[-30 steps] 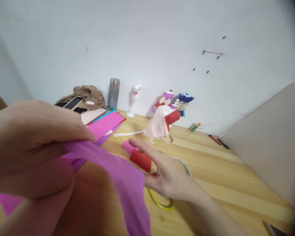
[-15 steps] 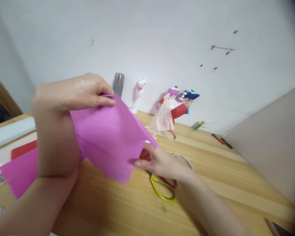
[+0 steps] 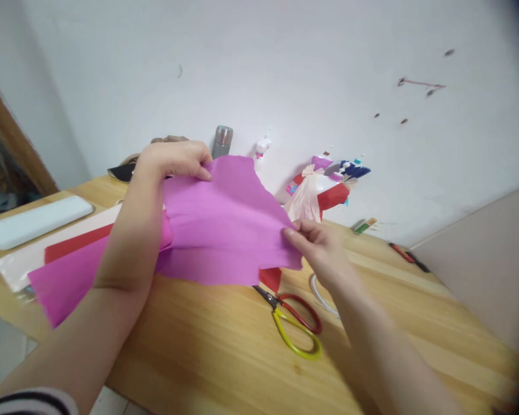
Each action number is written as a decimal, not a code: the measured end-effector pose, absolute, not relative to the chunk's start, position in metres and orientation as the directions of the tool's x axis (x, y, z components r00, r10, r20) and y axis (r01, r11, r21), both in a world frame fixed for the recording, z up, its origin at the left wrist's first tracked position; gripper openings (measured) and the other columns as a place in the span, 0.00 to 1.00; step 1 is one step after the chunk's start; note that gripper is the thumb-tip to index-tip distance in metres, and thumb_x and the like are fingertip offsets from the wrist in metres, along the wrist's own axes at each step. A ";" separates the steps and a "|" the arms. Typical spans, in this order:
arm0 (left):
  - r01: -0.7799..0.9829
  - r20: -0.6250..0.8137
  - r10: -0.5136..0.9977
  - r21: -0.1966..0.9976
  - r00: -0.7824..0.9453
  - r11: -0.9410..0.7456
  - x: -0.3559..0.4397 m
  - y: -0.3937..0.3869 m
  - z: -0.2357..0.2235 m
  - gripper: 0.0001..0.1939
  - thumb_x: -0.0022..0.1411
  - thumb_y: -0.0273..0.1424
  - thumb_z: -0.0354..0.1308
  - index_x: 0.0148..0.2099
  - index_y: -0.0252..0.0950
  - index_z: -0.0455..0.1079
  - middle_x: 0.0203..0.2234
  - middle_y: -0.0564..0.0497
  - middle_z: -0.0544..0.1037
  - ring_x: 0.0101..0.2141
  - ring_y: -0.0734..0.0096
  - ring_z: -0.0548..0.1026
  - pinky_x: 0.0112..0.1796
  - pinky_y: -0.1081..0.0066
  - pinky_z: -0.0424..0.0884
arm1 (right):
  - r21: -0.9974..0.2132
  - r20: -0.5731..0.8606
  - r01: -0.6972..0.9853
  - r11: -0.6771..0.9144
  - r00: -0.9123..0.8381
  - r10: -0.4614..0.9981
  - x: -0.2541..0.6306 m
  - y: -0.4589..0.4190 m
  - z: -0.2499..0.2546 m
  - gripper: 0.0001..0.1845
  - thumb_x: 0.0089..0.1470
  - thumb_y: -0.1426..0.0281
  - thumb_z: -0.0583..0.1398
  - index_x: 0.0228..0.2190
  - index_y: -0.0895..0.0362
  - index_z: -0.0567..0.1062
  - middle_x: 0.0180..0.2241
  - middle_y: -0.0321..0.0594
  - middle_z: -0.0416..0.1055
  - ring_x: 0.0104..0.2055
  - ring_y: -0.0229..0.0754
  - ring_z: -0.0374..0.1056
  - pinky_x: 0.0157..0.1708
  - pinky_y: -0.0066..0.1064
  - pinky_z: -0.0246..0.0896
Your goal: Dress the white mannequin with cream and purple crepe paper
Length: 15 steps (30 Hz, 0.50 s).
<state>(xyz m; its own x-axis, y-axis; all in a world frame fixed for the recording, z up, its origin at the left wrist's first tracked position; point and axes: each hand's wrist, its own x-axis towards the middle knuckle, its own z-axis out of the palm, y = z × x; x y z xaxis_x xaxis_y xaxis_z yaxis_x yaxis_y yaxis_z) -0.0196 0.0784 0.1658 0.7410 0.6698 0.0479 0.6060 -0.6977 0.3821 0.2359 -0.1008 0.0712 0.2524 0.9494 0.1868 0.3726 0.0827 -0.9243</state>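
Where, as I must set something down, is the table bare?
Between the left forearm and the scissors, and from the right forearm to the red-and-black tool. Crowded: the left, with papers, and the back, around the dressed figures.

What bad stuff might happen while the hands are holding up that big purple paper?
The purple paper looks thin and is held by the left hand and right hand, so a hard pull might tear it.

The scissors lie near its lower edge, so the paper or a finger might catch on them.

The little figure in the pale skirt seems close behind, so a big swing might knock it over.
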 end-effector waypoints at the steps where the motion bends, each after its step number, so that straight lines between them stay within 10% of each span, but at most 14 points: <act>1: 0.640 0.006 0.688 0.363 0.726 -0.678 -0.018 0.076 0.167 0.10 0.57 0.35 0.57 0.32 0.32 0.73 0.23 0.53 0.70 0.27 0.73 0.64 0.33 0.74 0.59 | -0.923 0.209 0.375 0.090 0.291 0.934 0.239 -0.102 0.074 0.21 0.43 0.52 0.68 0.21 0.54 0.70 0.18 0.33 0.66 0.19 0.34 0.58 0.18 0.27 0.50; 15: 0.523 0.156 0.644 0.458 0.749 -0.719 0.006 0.064 0.165 0.09 0.58 0.27 0.55 0.35 0.28 0.75 0.26 0.53 0.73 0.28 0.76 0.66 0.33 0.76 0.58 | -0.883 0.352 0.458 0.100 0.507 0.787 0.261 -0.121 0.108 0.16 0.40 0.59 0.71 0.22 0.58 0.75 0.17 0.32 0.66 0.17 0.28 0.55 0.15 0.21 0.46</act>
